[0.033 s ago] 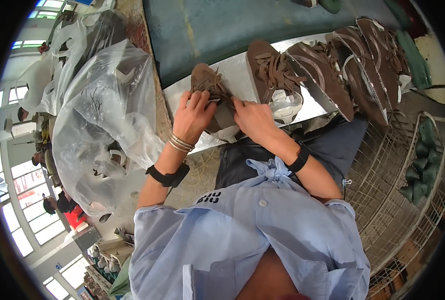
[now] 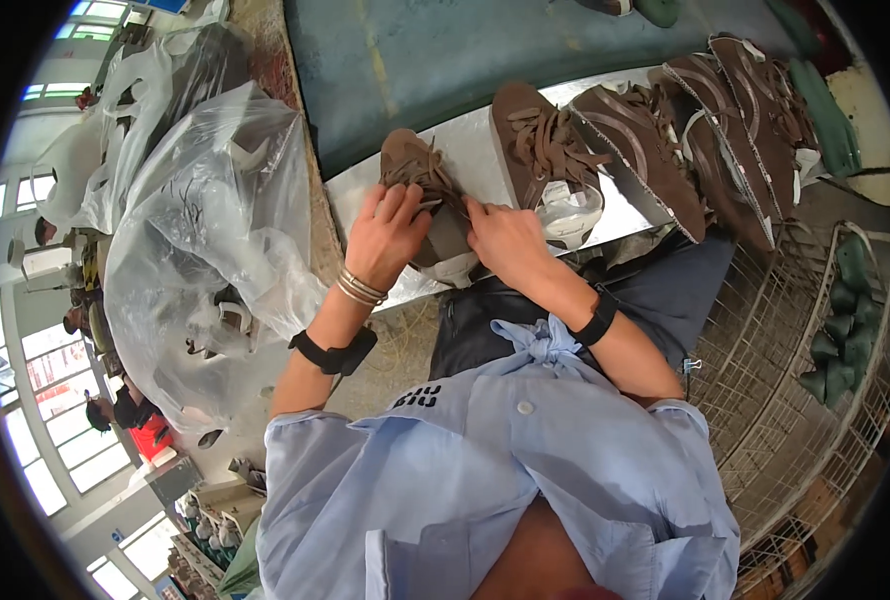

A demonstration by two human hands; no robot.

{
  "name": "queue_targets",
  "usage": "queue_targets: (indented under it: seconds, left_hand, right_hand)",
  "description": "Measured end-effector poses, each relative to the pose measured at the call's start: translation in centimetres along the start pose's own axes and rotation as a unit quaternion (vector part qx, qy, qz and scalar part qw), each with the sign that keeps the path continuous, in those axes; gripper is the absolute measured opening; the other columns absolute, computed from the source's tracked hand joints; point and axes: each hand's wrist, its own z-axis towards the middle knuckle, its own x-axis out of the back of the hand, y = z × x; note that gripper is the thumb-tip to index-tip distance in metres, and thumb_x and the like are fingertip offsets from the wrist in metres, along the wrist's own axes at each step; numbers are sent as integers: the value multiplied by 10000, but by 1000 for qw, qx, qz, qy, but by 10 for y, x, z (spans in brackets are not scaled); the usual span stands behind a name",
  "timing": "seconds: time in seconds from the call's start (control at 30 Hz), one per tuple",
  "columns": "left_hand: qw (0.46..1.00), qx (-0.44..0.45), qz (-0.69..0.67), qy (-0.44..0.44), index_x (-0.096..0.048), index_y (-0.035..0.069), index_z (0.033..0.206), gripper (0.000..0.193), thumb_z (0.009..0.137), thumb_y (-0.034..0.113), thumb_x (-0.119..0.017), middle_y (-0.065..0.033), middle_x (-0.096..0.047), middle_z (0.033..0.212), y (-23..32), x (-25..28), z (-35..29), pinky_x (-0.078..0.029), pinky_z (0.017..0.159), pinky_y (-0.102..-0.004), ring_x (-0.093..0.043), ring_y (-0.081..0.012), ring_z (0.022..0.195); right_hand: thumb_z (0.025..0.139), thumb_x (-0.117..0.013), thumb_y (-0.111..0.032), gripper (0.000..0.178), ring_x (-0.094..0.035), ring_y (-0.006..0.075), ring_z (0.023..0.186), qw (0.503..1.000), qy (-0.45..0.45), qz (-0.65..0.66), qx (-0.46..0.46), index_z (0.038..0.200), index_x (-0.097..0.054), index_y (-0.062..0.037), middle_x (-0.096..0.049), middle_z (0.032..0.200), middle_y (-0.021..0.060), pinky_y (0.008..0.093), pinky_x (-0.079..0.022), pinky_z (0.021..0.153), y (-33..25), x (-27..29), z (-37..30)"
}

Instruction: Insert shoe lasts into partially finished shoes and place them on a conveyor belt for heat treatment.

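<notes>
brown suede lace-up shoe [image 2: 427, 190] at the workbench [image 2: 475, 150] near edge, left hand [image 2: 390, 235] and right hand [image 2: 505, 240] clamped on it: probably light, soft upper, best gripped by the firmer sole.

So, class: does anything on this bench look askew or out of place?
Nothing stands out. Both hands, left hand and right hand, grip one brown shoe at its laces; more brown shoes lie in a row on the bench.
</notes>
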Motion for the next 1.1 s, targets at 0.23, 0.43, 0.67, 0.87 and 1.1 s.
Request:
queue_targets:
  seconds: [0.23, 0.43, 0.67, 0.87, 1.1]
  left_hand:
    - [989, -52, -140, 21, -674, 57, 925, 197, 727, 57, -678, -85, -658, 947, -6, -6, 25, -549, 686, -328, -657, -240, 848]
    - [913, 238, -331, 21, -710, 28, 946, 173, 830, 150, -747, -138, -682, 726, -41, -42, 30, -502, 592, -293, -666, -230, 620]
    - [767, 383, -502, -116, -713, -18, 1038, 230, 895, 160, -699, -8, -694, 883, -98, -69, -33, -488, 713, -239, -613, -78, 801]
    - [734, 469, -481, 101, -649, -28, 1120, 299, 884, 140, -720, 21, -570, 820, -42, -40, -64, -444, 668, -216, -497, -60, 717]
    - [728, 527, -407, 163, -511, -36, 1144, 418, 880, 206, -728, -43, -639, 913, 42, -51, -40, -487, 715, -257, -584, -102, 795]
  right_hand:
    - [826, -581, -111, 289, -684, 286, 756, 999, 35, -8, 11, 1075, -633, 25, -680, 831, 138, 390, -535, 621, -1, -20, -3]
    - [832, -566, -99, 276, -693, 296, 729, 1000, 8, 16, -24, 1075, -636, 13, -682, 803, 163, 409, -534, 601, -1, -10, 0]
    - [887, -575, -197, 313, -672, 361, 750, 992, 6, 97, -84, 1155, -620, -41, -697, 856, 176, 465, -523, 642, -1, 0, 3]
    - [904, -581, -198, 256, -662, 398, 753, 984, 33, 145, -93, 1092, -625, -30, -688, 838, 191, 482, -530, 659, 5, -2, 6]
    - [906, -571, -181, 264, -661, 403, 793, 979, 27, 164, -119, 1089, -630, 1, -686, 889, 213, 479, -529, 711, 3, -5, 4]
